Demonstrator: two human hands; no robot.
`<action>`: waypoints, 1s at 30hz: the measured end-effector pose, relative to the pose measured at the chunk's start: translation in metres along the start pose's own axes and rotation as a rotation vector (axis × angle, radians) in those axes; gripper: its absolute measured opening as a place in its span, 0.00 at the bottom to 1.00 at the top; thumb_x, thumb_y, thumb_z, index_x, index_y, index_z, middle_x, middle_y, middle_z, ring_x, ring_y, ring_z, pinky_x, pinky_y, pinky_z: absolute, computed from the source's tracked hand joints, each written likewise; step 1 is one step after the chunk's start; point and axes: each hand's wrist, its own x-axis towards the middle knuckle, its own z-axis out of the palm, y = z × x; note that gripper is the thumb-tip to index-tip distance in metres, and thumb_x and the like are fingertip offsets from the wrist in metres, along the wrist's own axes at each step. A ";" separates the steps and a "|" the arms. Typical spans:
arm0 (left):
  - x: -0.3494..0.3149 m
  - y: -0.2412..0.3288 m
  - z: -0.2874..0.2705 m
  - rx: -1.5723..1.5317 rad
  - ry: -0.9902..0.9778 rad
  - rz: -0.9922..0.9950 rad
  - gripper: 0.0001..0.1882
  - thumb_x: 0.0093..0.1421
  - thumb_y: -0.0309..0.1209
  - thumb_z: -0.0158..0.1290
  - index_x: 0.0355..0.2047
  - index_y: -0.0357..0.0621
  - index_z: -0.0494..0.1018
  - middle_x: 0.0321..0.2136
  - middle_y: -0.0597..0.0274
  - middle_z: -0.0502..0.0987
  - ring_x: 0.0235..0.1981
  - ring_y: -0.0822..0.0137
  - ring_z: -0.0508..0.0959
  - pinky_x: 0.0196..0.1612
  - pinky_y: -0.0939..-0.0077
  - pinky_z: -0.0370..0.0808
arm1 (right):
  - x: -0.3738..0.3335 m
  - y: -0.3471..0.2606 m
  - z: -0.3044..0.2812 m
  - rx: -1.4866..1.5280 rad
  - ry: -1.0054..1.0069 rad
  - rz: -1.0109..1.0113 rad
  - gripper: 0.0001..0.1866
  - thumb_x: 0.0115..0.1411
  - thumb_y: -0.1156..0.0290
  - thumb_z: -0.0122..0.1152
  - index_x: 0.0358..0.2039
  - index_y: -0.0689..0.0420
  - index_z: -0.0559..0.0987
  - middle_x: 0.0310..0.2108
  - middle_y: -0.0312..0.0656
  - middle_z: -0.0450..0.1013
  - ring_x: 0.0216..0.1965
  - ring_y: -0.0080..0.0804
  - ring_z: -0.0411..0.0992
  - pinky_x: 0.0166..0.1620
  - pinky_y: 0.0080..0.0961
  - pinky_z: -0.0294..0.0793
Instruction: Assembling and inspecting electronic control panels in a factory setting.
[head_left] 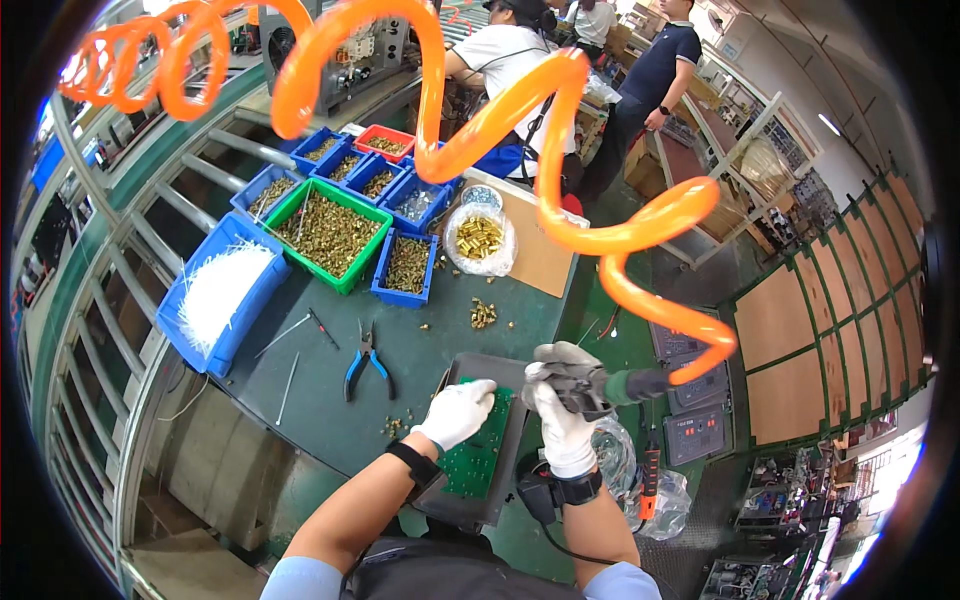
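In the head camera's view, a worker's white-gloved left hand (458,412) rests on a green circuit board (470,468) lying in a dark, shallow tray (511,440) near the surface's (330,420) front edge, its fingers curled and close together; whether they pinch anything against the board cannot be told. Just to the right, the gloved right hand (566,425) has its fingers clamped around a dark handheld tool (585,390), whose green and black end meets a coiled orange hose (640,235). The board looks light, thin and stiff, likely to crack or suffer damaged joints if bent or pressed hard; its bare long edges seem the safest hold, and smooth faces may slide under fabric gloves. The tool appears solid and heavier, best gripped round its body with an allowance for the springy tug of the hose. Pliers (367,347) with blue and black handles lie to the left, apart from both hands. Beyond them stand a green bin (372,256) heaped with small brass-coloured parts and a clear bag (498,262) of similar yellow pieces, while a blue bin (243,322) of thin white strips sits at far left.
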 end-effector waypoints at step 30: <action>-0.088 -0.013 -0.059 -1.810 -0.156 -0.619 0.25 0.65 0.31 0.51 0.58 0.28 0.59 0.45 0.50 0.75 0.43 0.62 0.78 0.46 0.71 0.77 | -0.027 -0.023 0.049 0.236 0.154 0.047 0.25 0.55 0.77 0.54 0.55 0.61 0.68 0.45 0.47 0.73 0.36 0.33 0.75 0.46 0.36 0.76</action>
